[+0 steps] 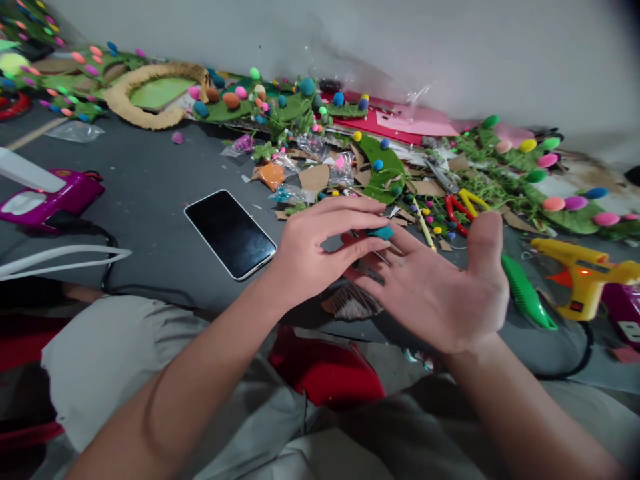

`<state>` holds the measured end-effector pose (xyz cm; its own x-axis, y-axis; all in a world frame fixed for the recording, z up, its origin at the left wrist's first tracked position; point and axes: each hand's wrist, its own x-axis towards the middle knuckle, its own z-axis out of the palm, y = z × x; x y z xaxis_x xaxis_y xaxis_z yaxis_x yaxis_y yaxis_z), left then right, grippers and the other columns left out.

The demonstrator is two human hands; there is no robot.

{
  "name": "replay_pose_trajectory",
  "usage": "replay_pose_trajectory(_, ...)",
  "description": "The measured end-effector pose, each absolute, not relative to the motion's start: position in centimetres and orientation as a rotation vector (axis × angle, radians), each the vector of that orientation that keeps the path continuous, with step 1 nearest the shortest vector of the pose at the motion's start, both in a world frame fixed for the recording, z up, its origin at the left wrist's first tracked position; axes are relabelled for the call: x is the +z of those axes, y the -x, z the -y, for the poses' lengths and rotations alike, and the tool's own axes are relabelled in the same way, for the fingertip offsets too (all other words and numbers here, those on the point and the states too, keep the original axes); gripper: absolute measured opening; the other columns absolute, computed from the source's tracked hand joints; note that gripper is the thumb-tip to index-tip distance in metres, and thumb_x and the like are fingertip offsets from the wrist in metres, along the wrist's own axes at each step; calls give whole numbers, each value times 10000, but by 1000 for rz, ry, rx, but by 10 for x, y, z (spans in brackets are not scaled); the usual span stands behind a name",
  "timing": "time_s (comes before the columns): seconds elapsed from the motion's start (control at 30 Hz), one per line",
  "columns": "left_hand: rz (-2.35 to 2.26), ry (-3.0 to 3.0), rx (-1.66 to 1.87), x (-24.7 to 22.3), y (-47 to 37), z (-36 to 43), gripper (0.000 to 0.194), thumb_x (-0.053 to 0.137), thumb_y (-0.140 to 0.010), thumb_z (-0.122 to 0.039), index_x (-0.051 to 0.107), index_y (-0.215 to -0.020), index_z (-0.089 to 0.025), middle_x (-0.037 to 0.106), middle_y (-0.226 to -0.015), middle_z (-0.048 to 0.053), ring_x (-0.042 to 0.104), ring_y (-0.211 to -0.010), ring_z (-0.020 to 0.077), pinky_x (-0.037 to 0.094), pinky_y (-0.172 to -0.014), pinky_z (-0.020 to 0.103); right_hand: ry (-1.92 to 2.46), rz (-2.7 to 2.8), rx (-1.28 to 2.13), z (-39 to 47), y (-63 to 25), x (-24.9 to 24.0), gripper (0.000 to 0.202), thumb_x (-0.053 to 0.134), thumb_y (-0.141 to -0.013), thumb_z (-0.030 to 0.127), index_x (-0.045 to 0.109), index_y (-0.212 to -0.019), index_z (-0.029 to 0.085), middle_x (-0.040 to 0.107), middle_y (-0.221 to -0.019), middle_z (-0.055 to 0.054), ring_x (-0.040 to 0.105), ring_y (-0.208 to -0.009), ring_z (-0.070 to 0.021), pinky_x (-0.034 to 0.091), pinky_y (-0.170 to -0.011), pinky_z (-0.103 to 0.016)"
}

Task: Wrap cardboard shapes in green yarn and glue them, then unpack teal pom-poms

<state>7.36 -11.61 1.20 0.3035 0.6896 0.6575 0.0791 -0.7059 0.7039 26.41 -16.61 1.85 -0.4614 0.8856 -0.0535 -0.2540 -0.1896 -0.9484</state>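
Above the front edge of the dark table, my two hands meet. My left hand (325, 250) is closed, its thumb and fingers brought together beside a small teal piece (381, 233). Palm up, my right hand (435, 287) has its thumb spread out and its fingers reaching under the teal piece and the left fingertips. Whether the piece is pinched or only lies on the right fingers is hard to tell. A black-screened phone (230, 233) lies to the left of my left hand. Beneath the hands is a brown, ridged scrap (352, 301).
Right of my right hand lie a green tool (527, 291) and a yellow glue gun (580, 273) with its cord. Scissors (457, 207), scraps and leafy garlands with coloured balls line the back. A purple device (50, 200) and white cable (65, 257) are at left.
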Motion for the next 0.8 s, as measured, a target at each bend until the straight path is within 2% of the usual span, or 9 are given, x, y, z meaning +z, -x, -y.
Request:
replay_pose_trajectory(0.13,-696,-2009,1444,12,-73,118,168,732,-916,-300,792,-1073,-291,769,-1215,25,716,-1141,220,580,-1049,412,775,1210,1755,167,-264,19,1031,-173,-832,822,411,-1532,342,458,-1619,-7,436,-1497,-271,515,-1084,-592)
replay_pose_trajectory(0.23,-748,-1878,1495,14,-73,118,144,755,-899,-304,799,-1036,-302,795,-1132,-2,737,-1076,212,600,-1004,392,869,1314,1644,166,-264,21,974,-181,-855,792,250,-1617,364,429,-1639,-6,463,-1480,-259,535,-1052,-590)
replay_pose_trajectory(0.3,-816,-1684,1554,14,-74,117,152,801,-855,-328,806,-1000,-287,811,-1031,-4,761,-962,201,633,-899,355,882,1344,1620,165,-265,22,949,-178,-862,786,189,-1634,373,398,-1658,0,441,-1497,-252,524,-1068,-592)
replay_pose_trajectory(0.43,-905,-1252,1496,13,-77,113,208,843,-801,-375,810,-954,-237,807,-896,14,767,-803,176,635,-673,261,750,1287,1669,164,-264,21,1008,-188,-811,839,230,-1617,403,341,-1686,25,335,-1556,-260,449,-1151,-615)
replay_pose_trajectory(0.53,-858,-1086,1338,11,-79,113,221,837,-803,-402,814,-929,-221,800,-846,25,766,-739,166,606,-595,221,783,1459,1517,167,-261,17,1007,-185,-812,838,244,-1618,413,249,-1719,61,272,-1580,-267,383,-1212,-597)
replay_pose_trajectory(0.63,-820,-994,1228,11,-81,116,239,855,-780,-397,819,-932,-217,800,-869,29,766,-740,168,618,-623,236,1010,1780,1098,172,-258,11,835,38,-928,807,213,-1639,406,106,-1744,103,85,-1621,-264,261,-1282,-562)
replay_pose_trajectory(0.7,-800,-967,1186,11,-81,118,254,864,-770,-388,821,-956,-221,803,-945,32,767,-805,177,640,-692,266,1127,1969,817,173,-258,8,741,231,-998,720,174,-1653,380,45,-1751,97,-30,-1624,-259,147,-1312,-546)
replay_pose_trajectory(0.8,-757,-961,1112,12,-79,120,283,831,-806,-424,817,-997,-216,793,-1064,48,754,-935,189,647,-820,305,1217,2134,536,172,-260,4,775,373,-1017,630,109,-1671,308,-12,-1760,18,-26,-1624,-281,120,-1312,-542)
